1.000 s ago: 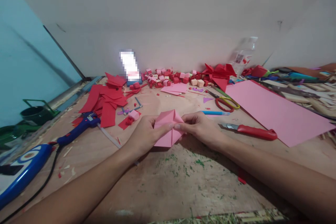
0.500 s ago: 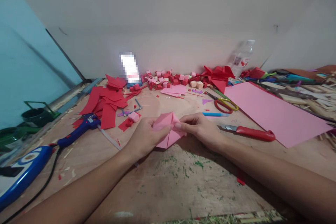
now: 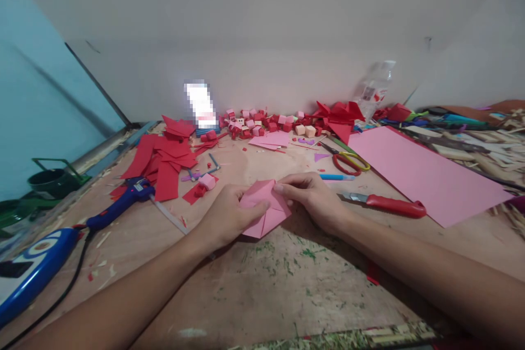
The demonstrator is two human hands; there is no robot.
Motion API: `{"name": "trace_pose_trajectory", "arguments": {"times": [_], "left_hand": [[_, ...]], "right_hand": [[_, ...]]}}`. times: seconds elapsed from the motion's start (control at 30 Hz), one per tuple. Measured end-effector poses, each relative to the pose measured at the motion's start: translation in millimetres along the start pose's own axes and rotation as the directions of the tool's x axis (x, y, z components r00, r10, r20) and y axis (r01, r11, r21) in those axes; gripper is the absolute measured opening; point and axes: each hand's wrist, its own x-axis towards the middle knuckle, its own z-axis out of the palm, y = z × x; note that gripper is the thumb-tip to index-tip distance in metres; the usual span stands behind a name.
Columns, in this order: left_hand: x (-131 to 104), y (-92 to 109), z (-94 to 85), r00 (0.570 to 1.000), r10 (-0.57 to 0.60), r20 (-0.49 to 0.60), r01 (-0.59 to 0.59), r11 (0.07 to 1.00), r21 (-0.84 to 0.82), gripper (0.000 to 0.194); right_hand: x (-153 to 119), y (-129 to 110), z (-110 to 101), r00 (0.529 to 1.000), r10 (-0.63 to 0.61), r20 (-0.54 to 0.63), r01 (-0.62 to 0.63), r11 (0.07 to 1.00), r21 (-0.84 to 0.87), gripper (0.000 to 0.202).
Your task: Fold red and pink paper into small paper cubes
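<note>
A folded pink paper with crease lines is held above the wooden table, between both hands. My left hand grips its left side, thumb lying across the front of the paper. The thumb and fingers of my right hand pinch the paper's upper right corner. Fingers behind the paper are partly hidden. Right of my right hand lie a blue pen and a red-handled cutter.
Scissors and a large pink sheet lie to the right. Red paper pieces and a blue glue gun are on the left. Small paper cubes, a bright phone and a bottle stand at the back.
My right thumb and fingers have shifted from the paper's right middle up to its upper corner. The central flap looks flatter. The whole view has moved slightly.
</note>
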Motion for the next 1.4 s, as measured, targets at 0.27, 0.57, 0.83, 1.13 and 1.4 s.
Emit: {"name": "trace_pose_trajectory", "arguments": {"times": [0.27, 0.57, 0.83, 1.13, 1.4], "left_hand": [[0.7, 1.1, 0.6, 0.999, 0.014, 0.035, -0.013, 1.000, -0.014, 0.028], [1.1, 1.3, 0.4, 0.997, 0.006, 0.074, -0.006, 1.000, 0.005, 0.030], [0.8, 2.7, -0.1, 0.998, 0.014, 0.062, -0.015, 1.000, 0.017, 0.029], [0.7, 3.4, -0.8, 0.998, 0.037, 0.055, -0.038, 0.999, 0.015, 0.026], [-1.4, 0.1, 1.9, 0.992, 0.024, 0.125, -0.021, 0.999, -0.028, 0.026]], "right_hand": [[1.8, 3.1, -1.6, 0.999, 0.033, 0.031, -0.035, 0.997, 0.073, 0.021], [1.2, 2.1, -2.6, 1.000, 0.006, 0.020, -0.006, 1.000, 0.000, 0.018], [0.9, 4.0, -1.7, 1.000, -0.024, 0.002, 0.024, 0.999, -0.047, 0.021], [-0.3, 3.3, -0.3, 1.000, -0.017, -0.014, 0.017, 0.999, -0.044, 0.024], [4.5, 9.8, 1.7, 0.996, 0.054, -0.071, -0.034, 0.967, 0.253, 0.024]]}}
